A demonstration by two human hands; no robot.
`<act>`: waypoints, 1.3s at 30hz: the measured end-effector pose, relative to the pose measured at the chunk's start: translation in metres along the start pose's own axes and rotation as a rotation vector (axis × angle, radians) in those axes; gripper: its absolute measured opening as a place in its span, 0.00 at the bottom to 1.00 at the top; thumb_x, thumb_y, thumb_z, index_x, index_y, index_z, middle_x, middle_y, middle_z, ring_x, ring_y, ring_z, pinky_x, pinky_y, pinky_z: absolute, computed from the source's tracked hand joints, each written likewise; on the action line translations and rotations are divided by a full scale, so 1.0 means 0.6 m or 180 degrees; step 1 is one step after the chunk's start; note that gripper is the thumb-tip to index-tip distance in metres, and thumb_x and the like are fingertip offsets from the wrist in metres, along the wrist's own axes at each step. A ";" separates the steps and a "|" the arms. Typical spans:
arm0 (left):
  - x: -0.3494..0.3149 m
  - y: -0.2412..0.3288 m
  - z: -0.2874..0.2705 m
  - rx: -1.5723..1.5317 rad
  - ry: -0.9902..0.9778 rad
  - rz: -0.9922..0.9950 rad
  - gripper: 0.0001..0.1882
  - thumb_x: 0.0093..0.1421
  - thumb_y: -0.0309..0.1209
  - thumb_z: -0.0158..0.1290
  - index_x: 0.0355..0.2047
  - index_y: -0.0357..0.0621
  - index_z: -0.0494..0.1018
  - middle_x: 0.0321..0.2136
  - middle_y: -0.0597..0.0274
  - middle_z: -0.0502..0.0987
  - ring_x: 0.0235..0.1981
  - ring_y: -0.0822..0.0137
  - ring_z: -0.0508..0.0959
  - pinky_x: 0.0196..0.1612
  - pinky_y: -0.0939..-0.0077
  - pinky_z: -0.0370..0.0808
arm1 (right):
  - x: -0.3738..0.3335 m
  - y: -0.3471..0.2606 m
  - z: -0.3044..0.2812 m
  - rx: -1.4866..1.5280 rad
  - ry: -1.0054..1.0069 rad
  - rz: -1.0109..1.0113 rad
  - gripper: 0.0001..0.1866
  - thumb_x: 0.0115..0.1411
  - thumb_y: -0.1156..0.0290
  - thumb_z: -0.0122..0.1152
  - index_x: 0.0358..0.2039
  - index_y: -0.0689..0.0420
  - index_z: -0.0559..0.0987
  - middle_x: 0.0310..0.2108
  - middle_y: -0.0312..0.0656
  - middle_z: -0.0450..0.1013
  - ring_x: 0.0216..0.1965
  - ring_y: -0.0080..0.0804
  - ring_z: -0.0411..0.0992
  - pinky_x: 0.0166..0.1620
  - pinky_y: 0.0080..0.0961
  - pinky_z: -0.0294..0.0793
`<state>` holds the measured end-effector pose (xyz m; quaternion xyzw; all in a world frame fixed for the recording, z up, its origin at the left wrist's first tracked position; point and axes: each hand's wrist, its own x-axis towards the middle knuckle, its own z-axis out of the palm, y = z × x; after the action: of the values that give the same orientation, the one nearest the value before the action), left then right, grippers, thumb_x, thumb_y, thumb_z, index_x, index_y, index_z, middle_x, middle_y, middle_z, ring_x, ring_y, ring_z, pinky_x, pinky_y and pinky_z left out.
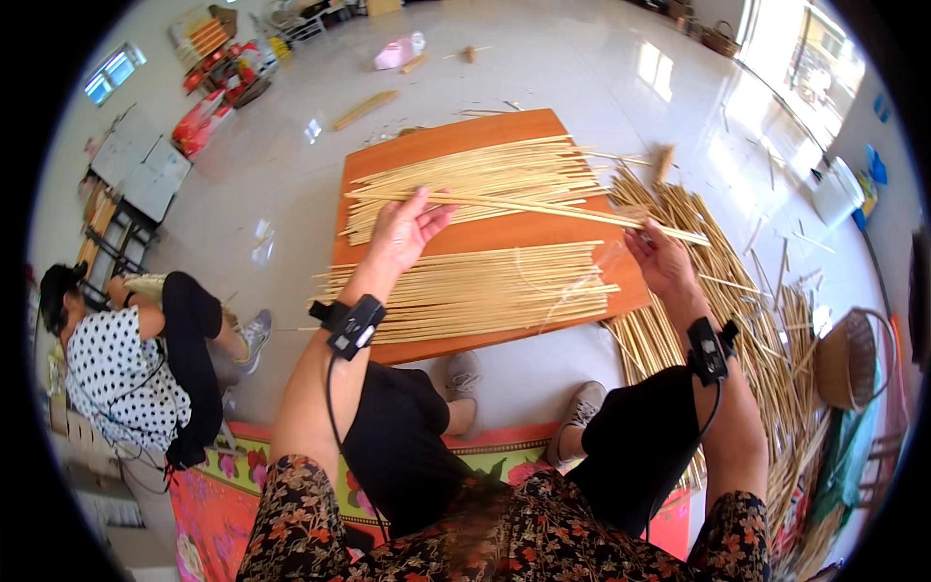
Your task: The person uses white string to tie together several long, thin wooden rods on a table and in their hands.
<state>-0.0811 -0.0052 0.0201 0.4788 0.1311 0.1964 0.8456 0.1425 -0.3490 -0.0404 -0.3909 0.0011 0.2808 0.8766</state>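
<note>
A few long, thin, straw-coloured sticks (543, 207) stretch between my hands, above a low orange-brown board (465, 249). My left hand (405, 233) has them between thumb and curled fingers towards their left end. Near the other end, my right hand (661, 257) pinches them at the board's right edge. Behind and under these sticks, a pile of similar sticks (485, 167) covers the far half of the board. A second row of sticks (465, 291) lies on the near half, side by side, with pale thin strands across its right end.
A large heap of loose sticks (756, 320) covers the floor at my right, with a wicker basket (847, 359) beside it. A white bucket (836, 194) stands by the right wall. Another person (126, 378) sits at the left. A pink bag (400, 50) lies on the far floor.
</note>
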 end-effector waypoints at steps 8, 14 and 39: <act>0.000 0.004 -0.012 0.0010 0.0032 0.0284 0.09 0.64 0.34 0.51 0.41 0.43 0.72 0.44 0.52 0.77 0.45 0.63 0.78 0.48 0.70 0.78 | 0.004 -0.001 -0.007 -0.0182 0.0214 0.0018 0.06 0.62 0.75 0.56 0.38 0.62 0.71 0.36 0.45 0.72 0.39 0.39 0.75 0.44 0.32 0.82; -0.003 0.010 -0.005 -0.0276 -0.0123 0.0074 0.07 0.64 0.32 0.50 0.39 0.43 0.71 0.43 0.48 0.77 0.46 0.60 0.77 0.48 0.68 0.78 | 0.004 0.000 -0.011 -0.0242 0.0202 0.0001 0.07 0.62 0.75 0.56 0.40 0.62 0.71 0.38 0.46 0.72 0.41 0.39 0.74 0.45 0.32 0.81; -0.017 0.022 0.010 -0.0137 -0.0322 0.0134 0.09 0.61 0.33 0.55 0.41 0.47 0.75 0.45 0.52 0.76 0.48 0.62 0.76 0.52 0.68 0.75 | 0.016 -0.001 -0.031 -0.0073 0.0465 0.0208 0.09 0.59 0.71 0.60 0.36 0.63 0.74 0.33 0.45 0.74 0.35 0.35 0.77 0.39 0.28 0.83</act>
<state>-0.0905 -0.0083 0.0350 0.4725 0.0739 0.1924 0.8569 0.1549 -0.3575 -0.0552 -0.4201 0.0746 0.2800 0.8600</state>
